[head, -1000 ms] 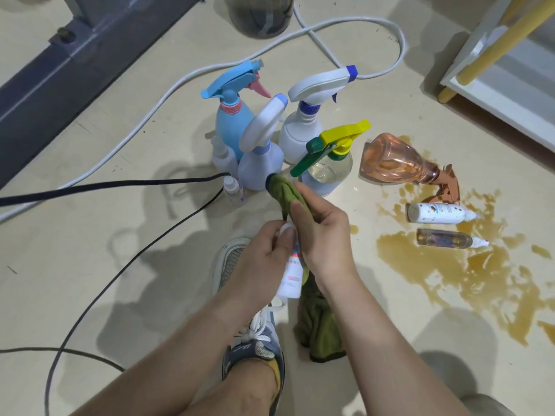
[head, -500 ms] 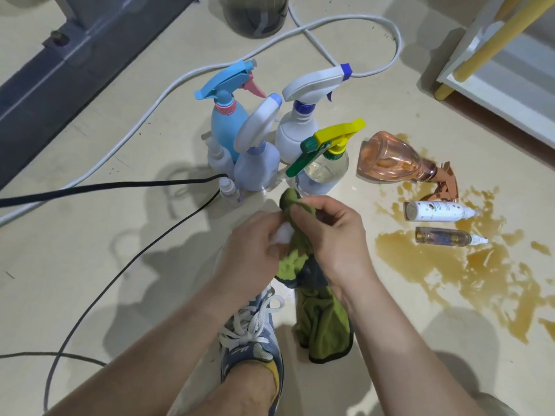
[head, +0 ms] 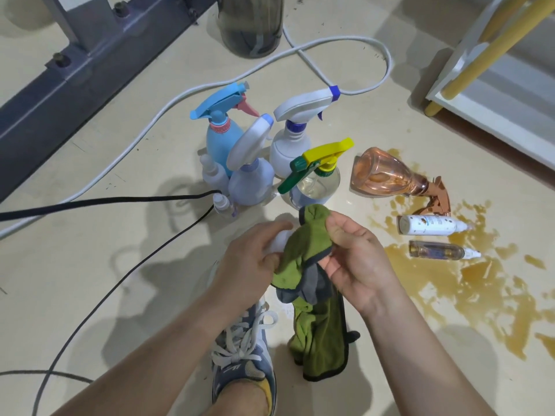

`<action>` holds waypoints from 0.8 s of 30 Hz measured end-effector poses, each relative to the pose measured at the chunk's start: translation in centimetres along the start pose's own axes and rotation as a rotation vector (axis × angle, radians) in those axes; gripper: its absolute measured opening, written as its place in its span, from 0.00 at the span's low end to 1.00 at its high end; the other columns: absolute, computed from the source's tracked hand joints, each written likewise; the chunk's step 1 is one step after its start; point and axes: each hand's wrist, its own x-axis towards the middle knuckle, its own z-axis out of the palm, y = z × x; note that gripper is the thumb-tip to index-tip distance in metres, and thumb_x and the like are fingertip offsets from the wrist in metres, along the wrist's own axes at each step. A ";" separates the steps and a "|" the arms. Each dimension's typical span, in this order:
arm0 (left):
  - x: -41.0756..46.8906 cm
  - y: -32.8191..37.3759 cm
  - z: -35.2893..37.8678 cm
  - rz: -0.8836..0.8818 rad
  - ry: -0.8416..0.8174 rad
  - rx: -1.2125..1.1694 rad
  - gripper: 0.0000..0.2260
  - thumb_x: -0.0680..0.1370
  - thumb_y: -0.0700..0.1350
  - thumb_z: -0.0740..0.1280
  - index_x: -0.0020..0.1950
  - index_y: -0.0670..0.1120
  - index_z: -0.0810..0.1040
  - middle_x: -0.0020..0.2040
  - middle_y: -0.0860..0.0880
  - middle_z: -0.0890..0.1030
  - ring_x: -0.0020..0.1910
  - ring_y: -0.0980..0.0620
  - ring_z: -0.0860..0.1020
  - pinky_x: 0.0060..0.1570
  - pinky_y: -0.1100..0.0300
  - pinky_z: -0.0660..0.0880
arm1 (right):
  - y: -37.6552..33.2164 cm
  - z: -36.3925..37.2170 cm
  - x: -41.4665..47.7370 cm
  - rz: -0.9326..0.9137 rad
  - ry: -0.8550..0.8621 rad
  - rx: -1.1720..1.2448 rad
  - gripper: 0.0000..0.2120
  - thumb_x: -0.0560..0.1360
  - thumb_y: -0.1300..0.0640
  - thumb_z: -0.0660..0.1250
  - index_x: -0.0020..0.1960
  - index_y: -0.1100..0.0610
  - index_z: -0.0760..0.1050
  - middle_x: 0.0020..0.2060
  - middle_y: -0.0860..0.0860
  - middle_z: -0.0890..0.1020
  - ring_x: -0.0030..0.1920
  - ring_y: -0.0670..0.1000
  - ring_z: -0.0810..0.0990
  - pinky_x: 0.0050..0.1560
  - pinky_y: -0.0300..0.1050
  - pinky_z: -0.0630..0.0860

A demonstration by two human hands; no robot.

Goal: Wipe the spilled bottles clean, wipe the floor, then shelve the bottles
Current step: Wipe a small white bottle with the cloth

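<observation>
Above the middle of the beige floor (head: pixel 90 265), the left hand (head: pixel 252 261) grips a small white plastic bottle (head: pixel 278 241), while the right hand (head: pixel 356 262) pinches a green microfibre cloth (head: pixel 303 250) draped over it. Turning the bottle inside the cloth should reach cap and base.

One view: head-worn wide-angle camera, facing forward and steeply down, close above left hand (head: pixel 250 262) and right hand (head: pixel 356 265), floor (head: pixel 90 265) beyond.
</observation>
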 end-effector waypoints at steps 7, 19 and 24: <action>1.6 -0.4 -0.8 -0.098 0.210 0.144 0.13 0.73 0.47 0.74 0.55 0.51 0.76 0.45 0.55 0.80 0.45 0.53 0.78 0.41 0.56 0.72 | -2.6 -1.9 -1.7 -0.086 -0.153 0.128 0.12 0.73 0.63 0.61 0.54 0.63 0.78 0.42 0.57 0.85 0.39 0.52 0.85 0.44 0.47 0.83; 4.4 -0.4 0.0 -0.145 0.185 0.241 0.22 0.73 0.46 0.73 0.64 0.46 0.72 0.53 0.45 0.80 0.51 0.44 0.78 0.46 0.55 0.72 | 0.2 -2.5 -2.7 -0.295 0.188 -0.545 0.07 0.80 0.65 0.63 0.47 0.58 0.78 0.40 0.57 0.81 0.39 0.52 0.77 0.48 0.54 0.76; 2.1 3.3 -1.7 -0.217 0.161 0.302 0.23 0.75 0.46 0.70 0.68 0.49 0.68 0.59 0.45 0.79 0.53 0.42 0.78 0.49 0.53 0.74 | -1.3 -1.3 -6.4 -0.217 0.096 -0.340 0.08 0.80 0.66 0.61 0.47 0.61 0.78 0.38 0.59 0.81 0.36 0.53 0.79 0.43 0.51 0.75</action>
